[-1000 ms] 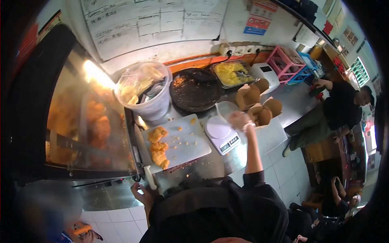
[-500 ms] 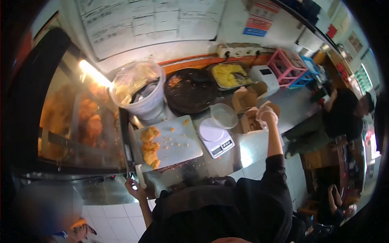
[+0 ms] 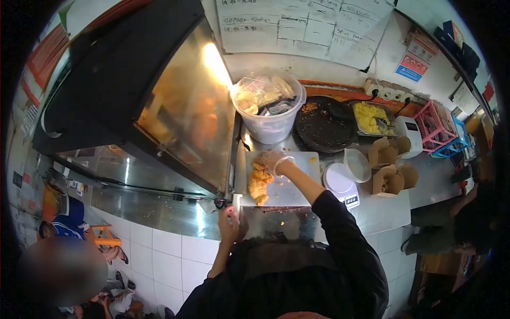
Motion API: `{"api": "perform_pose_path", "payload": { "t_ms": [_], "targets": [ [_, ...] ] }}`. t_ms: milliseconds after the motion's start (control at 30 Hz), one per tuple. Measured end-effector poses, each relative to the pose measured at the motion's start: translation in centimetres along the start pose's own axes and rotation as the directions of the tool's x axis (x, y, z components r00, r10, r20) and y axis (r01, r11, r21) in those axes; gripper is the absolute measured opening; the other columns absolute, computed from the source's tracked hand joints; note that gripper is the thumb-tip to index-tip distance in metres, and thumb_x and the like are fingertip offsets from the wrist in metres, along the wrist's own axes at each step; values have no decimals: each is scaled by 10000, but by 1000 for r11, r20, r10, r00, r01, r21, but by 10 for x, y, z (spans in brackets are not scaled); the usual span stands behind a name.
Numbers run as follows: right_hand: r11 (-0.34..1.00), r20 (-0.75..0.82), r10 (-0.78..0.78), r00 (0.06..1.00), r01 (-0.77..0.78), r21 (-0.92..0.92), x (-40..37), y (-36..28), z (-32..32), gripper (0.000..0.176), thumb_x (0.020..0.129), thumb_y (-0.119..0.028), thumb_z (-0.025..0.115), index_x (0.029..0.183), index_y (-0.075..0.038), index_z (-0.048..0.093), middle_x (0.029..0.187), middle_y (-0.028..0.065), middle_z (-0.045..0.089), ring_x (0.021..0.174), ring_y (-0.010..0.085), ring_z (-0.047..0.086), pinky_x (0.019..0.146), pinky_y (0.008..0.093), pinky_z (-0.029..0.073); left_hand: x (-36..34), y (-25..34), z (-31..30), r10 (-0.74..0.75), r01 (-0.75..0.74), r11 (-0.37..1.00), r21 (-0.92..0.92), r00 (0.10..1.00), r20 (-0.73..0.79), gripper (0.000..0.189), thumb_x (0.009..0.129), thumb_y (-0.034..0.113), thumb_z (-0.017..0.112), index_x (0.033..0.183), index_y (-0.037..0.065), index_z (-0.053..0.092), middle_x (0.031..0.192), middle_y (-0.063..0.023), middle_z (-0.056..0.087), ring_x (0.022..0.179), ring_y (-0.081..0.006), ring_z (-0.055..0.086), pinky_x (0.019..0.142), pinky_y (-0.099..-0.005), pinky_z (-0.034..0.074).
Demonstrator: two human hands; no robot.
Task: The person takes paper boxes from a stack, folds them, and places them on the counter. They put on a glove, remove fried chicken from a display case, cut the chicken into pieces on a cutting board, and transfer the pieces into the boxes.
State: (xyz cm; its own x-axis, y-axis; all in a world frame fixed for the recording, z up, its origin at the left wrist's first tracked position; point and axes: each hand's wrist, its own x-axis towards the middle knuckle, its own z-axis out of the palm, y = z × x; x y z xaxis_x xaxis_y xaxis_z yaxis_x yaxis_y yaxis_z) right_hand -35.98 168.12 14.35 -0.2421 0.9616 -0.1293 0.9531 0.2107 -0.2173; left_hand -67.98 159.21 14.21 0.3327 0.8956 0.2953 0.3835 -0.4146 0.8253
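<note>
My right hand (image 3: pixel 273 161), in a clear plastic glove, reaches over the upper left of the cutting board (image 3: pixel 297 191). Its fingers close on a piece of fried chicken at the far end of a short row; the glove partly hides that piece. More fried chicken (image 3: pixel 259 192) lies just below it, towards me. At the board's near left corner, my bare left hand (image 3: pixel 228 226) is curled beside an upright white handle (image 3: pixel 237 203) and the warming cabinet's edge. What its fingers grip cannot be made out.
The glass-fronted warming cabinet (image 3: pixel 186 106) stands left of the board. Behind are a lined bucket (image 3: pixel 269 127), a round dark chopping block (image 3: pixel 325 133) and a tray of yellow food (image 3: pixel 372 118). Rightward sit a scale (image 3: pixel 340 181), a clear bowl (image 3: pixel 357 166) and open cardboard boxes (image 3: pixel 388 181).
My right hand has moved left from the cardboard box to the chicken on the board. The view has turned left, showing more of the cabinet. My left hand stays by the white handle.
</note>
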Motion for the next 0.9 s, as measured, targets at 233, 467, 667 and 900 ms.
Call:
{"api": "perform_pose_path", "payload": {
  "t_ms": [233, 467, 667, 900],
  "targets": [
    [937, 163, 347, 923, -347, -29, -16, -3, -22, 388, 749, -267, 684, 1106, -132, 614, 1100, 164, 592, 1033, 336, 575, 852, 424, 478, 3, -29, -22, 3, -4, 1000, 3, 991, 134, 332, 835, 96, 596, 1144, 10, 510, 968, -141, 571, 809, -242, 593, 700, -353, 493],
    [857, -32, 511, 859, -512, -59, -117, -40, -12, 282, 814, -294, 611, 1046, -136, 629, 1067, 144, 603, 1046, 341, 559, 908, 445, 436, -1, -64, -18, -241, 365, 901, -233, 869, 433, 444, 798, 77, 692, 1173, 5, 467, 894, -114, 626, 758, -180, 639, 672, -295, 519],
    [819, -384, 540, 749, -572, 35, -107, -150, 29, 287, 863, -214, 516, 1110, -85, 584, 1089, 148, 596, 1090, 321, 539, 898, 441, 438, 0, -67, -10, -358, 560, 760, -330, 784, 506, 468, 756, 74, 749, 1067, 9, 405, 833, -118, 605, 756, -168, 622, 661, -283, 516],
    [974, -302, 42, 952, 28, 224, -44, -169, 130, 312, 792, -324, 587, 971, -71, 630, 863, 140, 596, 855, 283, 610, 750, 383, 491, 8, 8, -32, -187, 242, 967, -76, 881, 435, 452, 749, 180, 775, 961, 41, 401, 714, -102, 576, 611, -155, 594, 548, -298, 482]
  ]
}}
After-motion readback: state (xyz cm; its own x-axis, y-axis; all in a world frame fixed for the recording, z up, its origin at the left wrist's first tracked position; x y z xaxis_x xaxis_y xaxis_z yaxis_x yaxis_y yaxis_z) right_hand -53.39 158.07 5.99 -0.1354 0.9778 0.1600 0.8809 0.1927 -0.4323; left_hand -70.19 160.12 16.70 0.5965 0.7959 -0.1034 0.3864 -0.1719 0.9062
